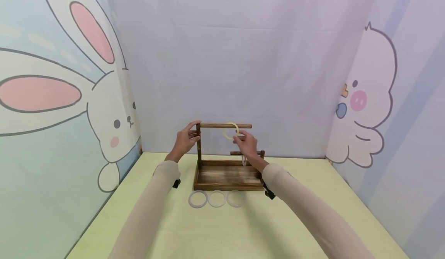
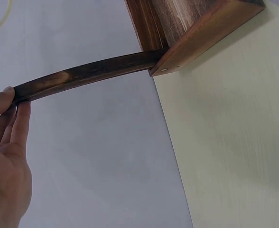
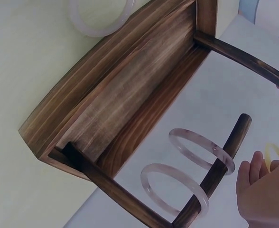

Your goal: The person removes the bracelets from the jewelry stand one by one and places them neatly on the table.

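Observation:
My left hand (image 1: 184, 141) grips the top of the left post of a dark wooden stand (image 1: 226, 187); in the left wrist view, thumb and fingertips of that hand (image 2: 9, 161) pinch the post (image 2: 82, 73). A pale yellow ring (image 1: 226, 136) is pinched in my right hand (image 1: 247, 145) at the upper bar (image 1: 212, 126), which appears to pass through it. The right wrist view shows part of the yellow ring (image 3: 267, 152) beside the right hand (image 3: 267, 192); its fingertips are partly hidden. Two pale translucent rings (image 3: 196, 137) hang round the lower bar (image 3: 239, 133).
Three pale rings, the left (image 1: 198, 206), middle (image 1: 217, 205) and right (image 1: 236, 205), lie in a row on the pale yellow table (image 1: 194, 236) in front of the stand's tray. Behind and beside the table hang cloth walls (image 1: 222, 77), with cartoon animals on the side ones.

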`<act>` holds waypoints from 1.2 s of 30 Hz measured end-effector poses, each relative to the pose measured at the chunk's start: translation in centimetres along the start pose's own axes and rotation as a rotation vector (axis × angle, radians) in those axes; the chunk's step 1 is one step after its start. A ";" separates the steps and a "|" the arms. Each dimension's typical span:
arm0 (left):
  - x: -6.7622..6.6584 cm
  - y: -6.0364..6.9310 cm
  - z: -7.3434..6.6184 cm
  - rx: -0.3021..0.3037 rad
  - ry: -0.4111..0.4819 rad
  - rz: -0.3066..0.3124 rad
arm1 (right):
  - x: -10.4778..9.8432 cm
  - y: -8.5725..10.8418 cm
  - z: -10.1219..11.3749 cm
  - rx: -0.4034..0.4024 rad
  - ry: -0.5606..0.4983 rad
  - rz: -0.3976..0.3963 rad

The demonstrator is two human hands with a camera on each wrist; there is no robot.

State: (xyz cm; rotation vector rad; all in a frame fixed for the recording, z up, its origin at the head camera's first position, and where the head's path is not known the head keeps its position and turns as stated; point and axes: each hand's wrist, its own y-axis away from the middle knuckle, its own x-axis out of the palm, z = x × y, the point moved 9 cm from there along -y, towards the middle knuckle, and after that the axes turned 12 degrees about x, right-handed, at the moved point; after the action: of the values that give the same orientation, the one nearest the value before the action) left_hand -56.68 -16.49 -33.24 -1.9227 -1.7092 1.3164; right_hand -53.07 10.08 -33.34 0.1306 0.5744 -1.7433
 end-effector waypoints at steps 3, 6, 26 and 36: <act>0.0 0.0 -0.1 -0.002 -0.006 0.001 | -0.5 0.2 0.1 0.001 -0.003 0.002; 0.0 0.0 -0.1 -0.004 -0.015 0.001 | -0.8 0.1 -0.1 0.009 -0.008 0.011; -0.3 0.0 0.3 0.012 -0.007 -0.009 | -3.1 -0.6 -1.6 0.045 0.013 0.016; -0.3 0.0 0.0 0.010 -0.001 -0.004 | -4.6 -0.8 -2.4 0.078 0.022 -0.003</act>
State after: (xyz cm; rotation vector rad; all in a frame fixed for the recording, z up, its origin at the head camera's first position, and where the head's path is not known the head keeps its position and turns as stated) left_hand -56.68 -16.73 -33.15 -1.9126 -1.7024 1.3219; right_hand -53.10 15.36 -33.38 0.2042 0.5228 -1.7692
